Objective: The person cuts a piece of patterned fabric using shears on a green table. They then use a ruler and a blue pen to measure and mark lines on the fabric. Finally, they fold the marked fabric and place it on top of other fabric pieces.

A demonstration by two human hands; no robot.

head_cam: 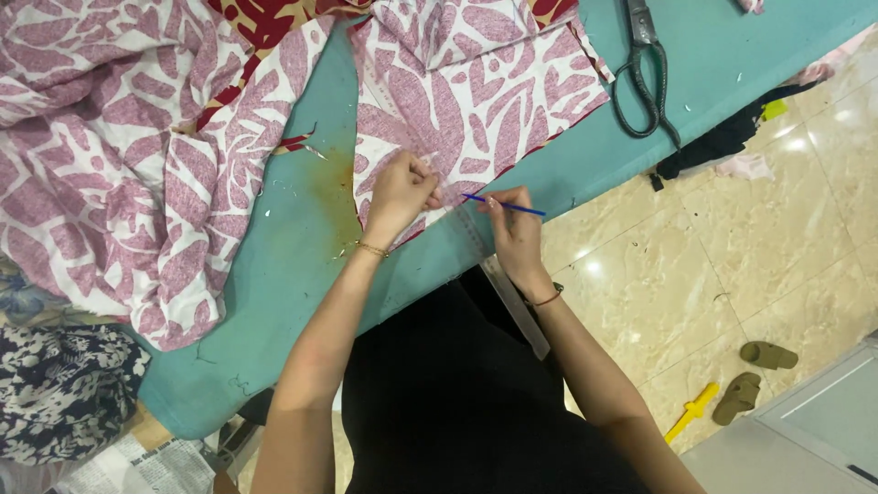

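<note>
A folded piece of pink-and-white leaf-print cloth (476, 101) lies on the teal table (302, 238). My left hand (401, 192) presses down on its near edge with fingers curled against the fabric. My right hand (514, 233) holds a thin blue pencil (503, 205), its tip pointing left toward the cloth edge. A clear plastic ruler (498, 274) lies under my right hand, running from the cloth past the table edge toward my body.
A larger heap of the same print cloth (119, 155) covers the table's left. Black scissors (645, 73) lie at the upper right. Dark floral fabric (64, 384) sits lower left. On the marble floor are olive slippers (754, 370) and a yellow tool (692, 412).
</note>
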